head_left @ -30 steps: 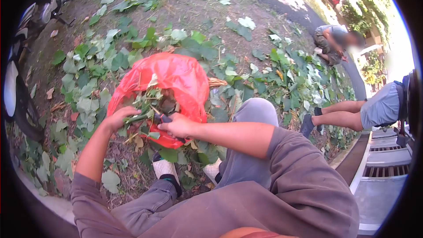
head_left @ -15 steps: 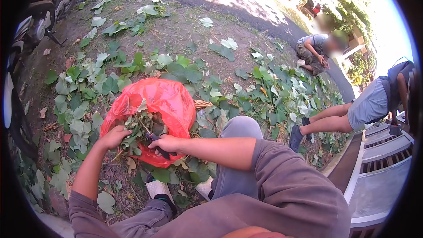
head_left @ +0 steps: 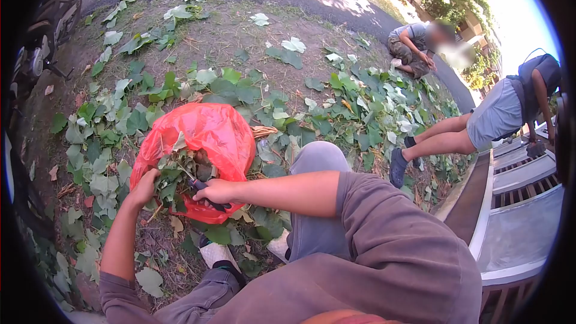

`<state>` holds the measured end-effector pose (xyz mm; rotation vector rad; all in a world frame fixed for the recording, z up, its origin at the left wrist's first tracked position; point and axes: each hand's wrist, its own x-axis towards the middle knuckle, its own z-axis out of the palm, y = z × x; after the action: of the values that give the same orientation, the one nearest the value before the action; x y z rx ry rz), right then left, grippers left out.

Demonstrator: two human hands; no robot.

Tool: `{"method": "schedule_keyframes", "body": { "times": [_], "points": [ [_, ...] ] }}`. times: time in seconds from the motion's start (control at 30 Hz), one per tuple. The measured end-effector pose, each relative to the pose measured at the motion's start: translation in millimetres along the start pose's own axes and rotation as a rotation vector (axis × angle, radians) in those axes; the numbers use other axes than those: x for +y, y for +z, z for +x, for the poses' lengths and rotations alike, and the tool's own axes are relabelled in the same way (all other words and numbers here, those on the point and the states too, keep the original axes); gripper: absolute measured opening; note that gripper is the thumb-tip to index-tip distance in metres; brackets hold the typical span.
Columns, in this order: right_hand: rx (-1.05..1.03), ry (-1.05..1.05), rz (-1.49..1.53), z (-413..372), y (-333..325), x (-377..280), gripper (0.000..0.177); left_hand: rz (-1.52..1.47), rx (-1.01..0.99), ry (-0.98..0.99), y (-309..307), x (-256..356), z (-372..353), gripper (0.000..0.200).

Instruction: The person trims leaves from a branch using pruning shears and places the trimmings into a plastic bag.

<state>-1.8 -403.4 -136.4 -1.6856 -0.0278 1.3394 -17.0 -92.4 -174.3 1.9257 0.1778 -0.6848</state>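
Mostly, right hand (head_left: pixel 217 191) hides its dark tool (head_left: pixel 200 185).

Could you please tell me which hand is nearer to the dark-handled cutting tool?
Right. The right hand grips the dark-handled cutting tool; the left hand is apart, among green leaves at the red plastic bag's left edge.
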Motion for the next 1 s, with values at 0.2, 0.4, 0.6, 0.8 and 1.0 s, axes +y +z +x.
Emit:
{"method": "schedule_keyframes", "body": {
  "times": [0.2,0.4,0.6,0.8,1.0],
  "points": [
    [-0.004,0.009,0.059,5,0,2,0.039,-0.113,0.072,0.207,1,-38,21,0.053],
    [-0.005,0.011,0.054,-9,-1,-11,0.040,-0.225,0.128,0.088,11,31,-15,0.065],
    [-0.073,0.078,0.199,-16,-4,-20,0.043,-0.489,0.272,0.103,10,56,-26,0.054],
    [-0.125,-0.019,0.090,-16,-2,-21,0.034,-0.589,0.181,0.061,4,33,-13,0.067],
    [-0.026,-0.089,0.011,-12,-4,-13,0.036,-0.819,0.194,0.162,-7,37,-9,0.053]
  ]
}}
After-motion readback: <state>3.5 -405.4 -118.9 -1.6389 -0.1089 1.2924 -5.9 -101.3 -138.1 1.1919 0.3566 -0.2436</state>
